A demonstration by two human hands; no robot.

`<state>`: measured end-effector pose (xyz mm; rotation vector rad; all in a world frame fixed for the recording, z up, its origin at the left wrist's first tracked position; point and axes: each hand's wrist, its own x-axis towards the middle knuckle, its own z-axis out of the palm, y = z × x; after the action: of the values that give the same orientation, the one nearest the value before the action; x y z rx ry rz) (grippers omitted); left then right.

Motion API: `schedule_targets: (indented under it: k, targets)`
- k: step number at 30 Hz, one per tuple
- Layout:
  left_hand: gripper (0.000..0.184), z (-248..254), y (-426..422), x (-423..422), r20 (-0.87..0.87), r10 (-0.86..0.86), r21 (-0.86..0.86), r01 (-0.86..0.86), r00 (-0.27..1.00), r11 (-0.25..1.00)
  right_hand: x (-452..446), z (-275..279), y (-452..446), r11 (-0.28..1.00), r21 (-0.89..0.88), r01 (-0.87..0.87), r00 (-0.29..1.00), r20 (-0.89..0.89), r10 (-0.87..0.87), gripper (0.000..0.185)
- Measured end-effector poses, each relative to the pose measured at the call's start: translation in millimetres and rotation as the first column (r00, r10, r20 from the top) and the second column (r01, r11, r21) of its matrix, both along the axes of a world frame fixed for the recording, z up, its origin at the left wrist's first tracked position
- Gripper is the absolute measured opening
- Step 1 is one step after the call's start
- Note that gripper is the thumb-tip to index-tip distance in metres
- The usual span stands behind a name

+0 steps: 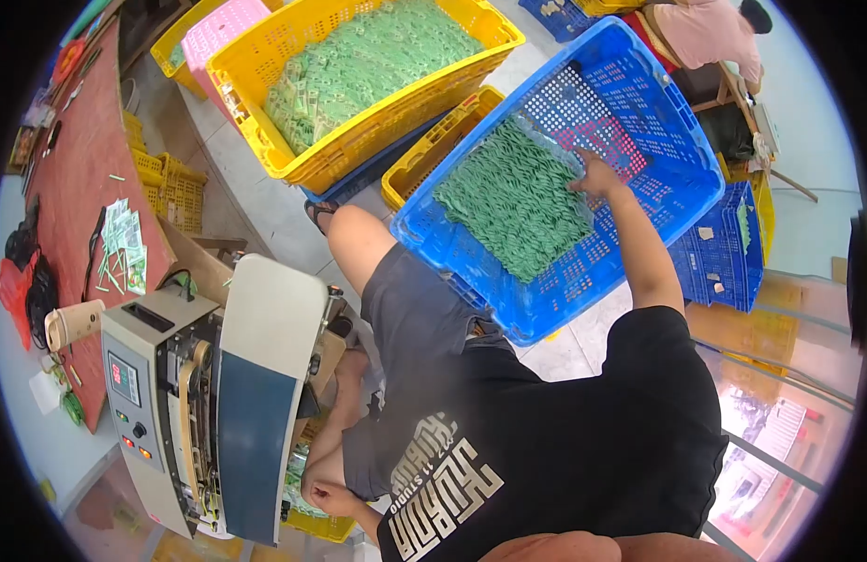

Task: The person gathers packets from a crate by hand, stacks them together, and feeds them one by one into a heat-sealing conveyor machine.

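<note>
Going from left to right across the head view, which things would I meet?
Red plastic bag, loose green-and-white packets, pink plastic basket, left hand, green pieces, right hand, person in pink shirt.

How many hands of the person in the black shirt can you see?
2. The right hand is at the green pieces in the big blue crate; the left hand is low down, near the machine. Neither is fully hidden.
</note>
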<state>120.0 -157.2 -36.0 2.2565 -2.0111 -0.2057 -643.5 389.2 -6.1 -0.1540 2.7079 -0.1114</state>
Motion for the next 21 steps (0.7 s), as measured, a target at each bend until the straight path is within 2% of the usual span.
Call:
schedule_targets:
  k: [3,9,12,14,15,17,21]
  targets:
    - [0.044,3,5,1,0.003,-0.04,0.019,0.04,0.999,0.999,-4,-14,0,0.999,-0.05,0.005,1.0,0.03,-0.004,0.109]
    - [0.046,11,5,-14,0.11,-0.054,-0.023,0.057,0.992,0.998,-10,-36,-9,0.998,-0.014,-0.053,0.993,0.104,0.054,0.115]
    - [0.047,15,2,-16,0.093,-0.102,-0.035,0.105,0.99,0.994,-15,-28,-4,0.997,-0.07,-0.024,0.987,0.157,0.035,0.104]
    - [0.048,22,3,-27,0.1,-0.08,-0.009,0.081,0.992,0.997,-26,-33,12,0.98,-0.184,-0.075,0.988,0.116,0.097,0.089]
    - [0.048,20,4,-26,0.1,-0.08,-0.008,0.081,0.992,0.997,-30,-32,15,0.98,-0.182,-0.074,0.989,0.116,0.097,0.089]
    - [0.048,16,-2,-17,0.11,-0.076,0.031,0.073,0.991,0.997,-33,-33,22,0.975,-0.222,0.03,0.986,0.169,0.008,0.078]
    - [0.048,7,-3,-3,0.139,-0.117,0.0,0.119,0.983,0.993,-42,-29,24,0.974,-0.224,0.003,0.983,0.181,0.039,0.078]
